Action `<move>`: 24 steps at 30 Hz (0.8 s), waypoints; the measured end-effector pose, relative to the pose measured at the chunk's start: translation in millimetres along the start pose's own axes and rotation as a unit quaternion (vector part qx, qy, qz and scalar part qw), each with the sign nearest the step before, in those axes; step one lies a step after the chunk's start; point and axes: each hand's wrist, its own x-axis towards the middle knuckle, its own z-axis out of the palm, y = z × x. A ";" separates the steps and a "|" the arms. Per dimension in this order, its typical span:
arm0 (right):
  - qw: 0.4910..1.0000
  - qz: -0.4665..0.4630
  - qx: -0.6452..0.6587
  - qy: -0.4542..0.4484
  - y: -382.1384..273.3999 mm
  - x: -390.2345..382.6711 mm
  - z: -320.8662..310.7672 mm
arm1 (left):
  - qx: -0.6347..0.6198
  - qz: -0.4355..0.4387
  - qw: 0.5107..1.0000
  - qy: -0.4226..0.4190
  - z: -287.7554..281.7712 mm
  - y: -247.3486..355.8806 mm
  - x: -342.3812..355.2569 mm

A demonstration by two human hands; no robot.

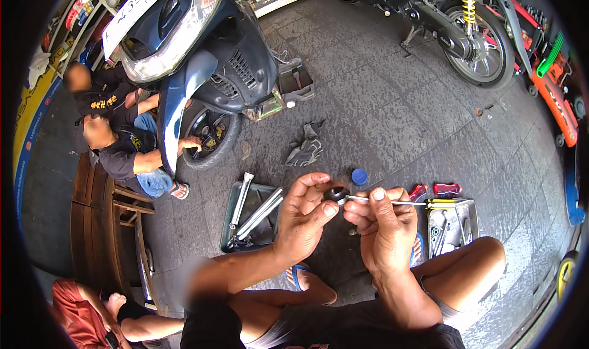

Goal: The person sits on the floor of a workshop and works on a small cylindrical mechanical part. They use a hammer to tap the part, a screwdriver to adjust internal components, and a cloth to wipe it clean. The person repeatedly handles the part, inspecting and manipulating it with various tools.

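My left hand (304,223) grips a small dark round part (336,194) between fingers and thumb. My right hand (386,232) is closed on a thin metal rod (411,203), whose tip reaches that part; whether they touch is unclear. Below and left of my left hand is a dark tray (228,223) with long silver tubes (257,214) in it. A blue round cap (359,176) lies just beyond my hands. Red screwdriver handles (447,188) lie behind a grey tray (469,223) holding metal tools at the right.
Two people (116,149) sit beside a dark scooter (239,73); another person (73,306) sits at lower left by a wooden bench (86,214). A grey cloth (304,146) lies on the floor. A motorcycle wheel (478,48) and red floor jack (558,110) stand at right.
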 end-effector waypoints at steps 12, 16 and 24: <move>0.982 -0.117 -0.137 -0.051 -17.0 2.5 -7.3 | -0.108 -0.135 0.983 -0.053 -4.5 14.9 6.1; 0.977 -0.103 -0.165 -0.089 -15.2 -1.3 -5.2 | -0.082 -0.105 0.989 -0.067 -5.0 13.0 6.0; 0.966 -0.127 -0.180 -0.136 -4.0 -1.5 -5.2 | -0.035 -0.103 0.994 -0.030 -8.3 13.5 1.4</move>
